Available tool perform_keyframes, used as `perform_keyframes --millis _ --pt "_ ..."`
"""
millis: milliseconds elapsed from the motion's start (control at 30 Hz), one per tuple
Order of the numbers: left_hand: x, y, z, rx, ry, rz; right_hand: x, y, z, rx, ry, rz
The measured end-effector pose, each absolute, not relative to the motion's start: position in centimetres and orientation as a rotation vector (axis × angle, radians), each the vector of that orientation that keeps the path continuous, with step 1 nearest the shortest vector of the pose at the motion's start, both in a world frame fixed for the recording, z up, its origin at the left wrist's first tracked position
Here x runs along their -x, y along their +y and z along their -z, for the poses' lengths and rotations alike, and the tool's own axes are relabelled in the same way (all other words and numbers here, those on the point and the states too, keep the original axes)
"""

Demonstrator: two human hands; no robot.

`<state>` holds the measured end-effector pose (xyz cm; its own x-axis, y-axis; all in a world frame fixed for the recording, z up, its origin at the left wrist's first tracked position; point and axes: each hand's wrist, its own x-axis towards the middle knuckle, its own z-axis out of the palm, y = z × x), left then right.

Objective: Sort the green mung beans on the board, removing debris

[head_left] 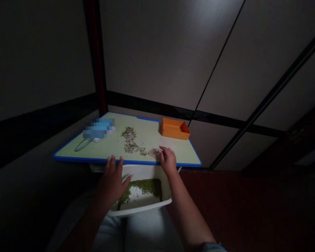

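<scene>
A pale green table (110,148) with a blue rim carries a scattered line of small green and pale bits (131,141). My left hand (114,182) lies flat with fingers spread on the near edge of a white basin (147,206) on my lap, its fingertips reaching the table's rim. The basin holds green bits (147,185). My right hand (168,160) rests on the table's near edge with fingers curled, touching a small pale pile (154,153) beside the green bits.
An orange tray (175,128) stands at the table's far right corner. A blue face mask (97,131) lies at the far left. Dark walls and a dark post (97,56) rise behind; the floor to the right is dim red-brown.
</scene>
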<state>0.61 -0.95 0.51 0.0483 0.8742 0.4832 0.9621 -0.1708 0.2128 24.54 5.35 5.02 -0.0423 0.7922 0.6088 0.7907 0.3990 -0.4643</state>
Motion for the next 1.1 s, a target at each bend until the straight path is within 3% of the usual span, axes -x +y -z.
perform_keyframes --millis 133,500,1100 --pt "-0.5 -0.8 -0.2 2.138 -1.885 0.796 -23.9 5.3 -5.1 1.330 -1.893 -0.029" --pt "-0.5 -0.7 -0.2 2.144 -1.890 0.788 -24.7 6.1 -5.5 1.715 -1.688 0.077" --pt "-0.3 -0.6 0.5 2.129 -1.858 0.856 -23.9 4.6 -5.4 1.280 -2.145 0.399"
